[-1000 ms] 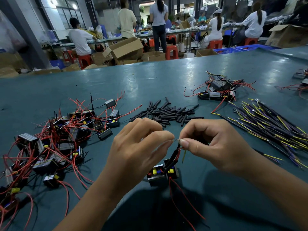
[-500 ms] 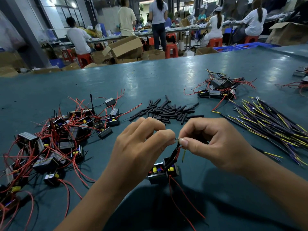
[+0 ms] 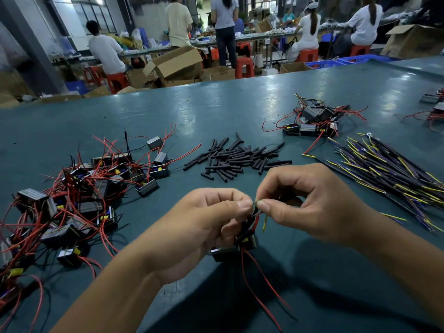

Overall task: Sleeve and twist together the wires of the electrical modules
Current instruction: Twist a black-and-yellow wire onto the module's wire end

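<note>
My left hand (image 3: 206, 227) and my right hand (image 3: 310, 200) meet fingertip to fingertip above the table and pinch the bare wire ends (image 3: 255, 203) between thumbs and forefingers. Black, red and yellow leads run down from the pinch to two small black modules (image 3: 230, 249) that hang just under my left hand, partly hidden by it. Red wires (image 3: 259, 292) trail from the modules toward me. A heap of short black sleeves (image 3: 236, 158) lies beyond my hands.
A big tangle of modules with red wires (image 3: 79, 188) covers the left of the green table (image 3: 216, 111). A smaller module pile (image 3: 312, 122) sits at the back right, and a bundle of yellow-and-purple wires (image 3: 389, 169) lies on the right. People work at benches behind.
My hands and the modules have barely shifted; the fingertips stay pinched on the wire ends, with my left hand now covering more of the modules.
</note>
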### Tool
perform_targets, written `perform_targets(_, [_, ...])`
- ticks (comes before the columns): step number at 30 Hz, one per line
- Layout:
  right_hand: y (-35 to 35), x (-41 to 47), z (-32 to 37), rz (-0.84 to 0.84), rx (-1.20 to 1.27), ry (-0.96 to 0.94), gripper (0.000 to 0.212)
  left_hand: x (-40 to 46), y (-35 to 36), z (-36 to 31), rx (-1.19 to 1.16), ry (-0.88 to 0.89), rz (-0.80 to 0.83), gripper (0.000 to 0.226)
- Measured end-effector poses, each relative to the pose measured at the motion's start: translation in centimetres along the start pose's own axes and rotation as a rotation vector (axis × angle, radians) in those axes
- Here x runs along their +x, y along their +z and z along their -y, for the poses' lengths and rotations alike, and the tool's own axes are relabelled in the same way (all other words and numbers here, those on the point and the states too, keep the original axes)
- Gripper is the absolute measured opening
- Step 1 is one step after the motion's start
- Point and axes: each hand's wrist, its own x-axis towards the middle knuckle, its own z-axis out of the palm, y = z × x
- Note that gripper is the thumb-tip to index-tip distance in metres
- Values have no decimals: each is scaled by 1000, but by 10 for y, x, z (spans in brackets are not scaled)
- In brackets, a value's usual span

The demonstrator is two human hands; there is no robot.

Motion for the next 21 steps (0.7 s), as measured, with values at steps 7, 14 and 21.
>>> perform_targets(7, [2, -1, -3, -18, 52, 48, 8, 2, -3, 3, 388, 247, -194, 13])
perform_targets(14, [1, -1, -4, -33, 95, 82, 6, 6, -13, 3, 1142, 880, -338, 20])
perform_targets(21, [1, -1, -4, -35, 96, 74, 12, 8, -14, 5, 1222, 989, -366, 20])
